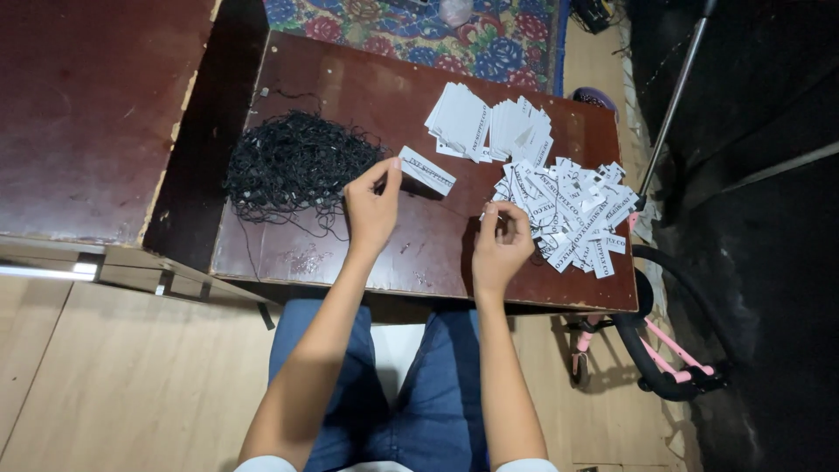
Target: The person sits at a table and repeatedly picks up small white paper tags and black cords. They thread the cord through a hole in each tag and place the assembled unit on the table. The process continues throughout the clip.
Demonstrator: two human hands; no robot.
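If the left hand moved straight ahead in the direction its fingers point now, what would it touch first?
Most likely the white paper tag that the left hand already pinches at its fingertips. Beyond it lies bare brown table, then the neat stack of white tags; depth is unclear.

Single head-worn view, looking steeply down from above and close over dark wooden table, person's lap at bottom edge

Print on white tags too small to read, pink bike partly under table, thread betw. hands barely visible
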